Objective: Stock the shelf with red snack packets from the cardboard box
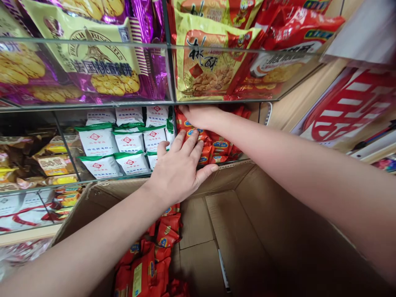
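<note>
Small red snack packets [220,145] with blue-and-yellow labels fill a shelf compartment in the middle of the head view. My left hand [181,165] lies over the front of these packets, its fingers spread and the thumb out to the right. Above and behind it, my right hand [199,116] reaches into the same compartment under the upper shelf; its fingertips are hidden among the packets. Below my hands stands a large open cardboard box [213,185]. More of the same red packets [154,260] lie in a heap on its left side.
White packets with green edges [130,144] fill the compartment to the left. Overhead, a glass-fronted shelf holds purple biscuit packs [102,62] and yellow-and-red biscuit packs [213,62]. A red-and-white printed panel [349,103] stands at right. A thin white strip [223,270] lies in the box.
</note>
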### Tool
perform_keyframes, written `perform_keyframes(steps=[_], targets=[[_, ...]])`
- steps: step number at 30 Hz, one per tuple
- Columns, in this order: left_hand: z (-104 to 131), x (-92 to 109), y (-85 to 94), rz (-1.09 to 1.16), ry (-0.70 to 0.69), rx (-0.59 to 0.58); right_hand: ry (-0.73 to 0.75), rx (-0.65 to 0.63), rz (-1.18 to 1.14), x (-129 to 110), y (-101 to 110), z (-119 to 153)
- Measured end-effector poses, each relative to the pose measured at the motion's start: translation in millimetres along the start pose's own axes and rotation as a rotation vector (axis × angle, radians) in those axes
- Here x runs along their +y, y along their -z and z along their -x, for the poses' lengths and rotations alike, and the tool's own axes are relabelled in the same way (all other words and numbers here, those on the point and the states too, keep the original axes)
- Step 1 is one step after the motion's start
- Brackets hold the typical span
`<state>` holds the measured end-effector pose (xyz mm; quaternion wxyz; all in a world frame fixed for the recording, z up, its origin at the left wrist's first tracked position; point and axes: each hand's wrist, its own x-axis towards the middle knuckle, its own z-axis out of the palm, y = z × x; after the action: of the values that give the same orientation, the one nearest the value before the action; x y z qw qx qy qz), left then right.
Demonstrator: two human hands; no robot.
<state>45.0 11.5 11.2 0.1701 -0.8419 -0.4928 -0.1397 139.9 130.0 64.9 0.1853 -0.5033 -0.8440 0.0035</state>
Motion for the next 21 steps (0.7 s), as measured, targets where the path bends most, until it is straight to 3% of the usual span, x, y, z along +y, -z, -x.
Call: perform_keyframes(steps=[5, 8, 14, 21], targets=[[6.0, -1.2, 3.3, -0.045, -0.011, 0.018, 0.114, 0.163, 0.128, 6.2, 0.2, 60.5], [15.2, 3.2, 9.0, -0.089, -0.015, 0.015, 0.052, 0.226, 0.126, 5.6, -2.6, 82.6], [29.8, 14.6, 10.4, -0.145, -0.021, -0.092, -0.186, 0.116, -0.087, -3.3, -3.5, 77.5], [29.5, 12.0, 4.5, -0.159, -0.015, -0.105, -0.216, 0.224, -0.474, 8.1, -16.0, 70.3]])
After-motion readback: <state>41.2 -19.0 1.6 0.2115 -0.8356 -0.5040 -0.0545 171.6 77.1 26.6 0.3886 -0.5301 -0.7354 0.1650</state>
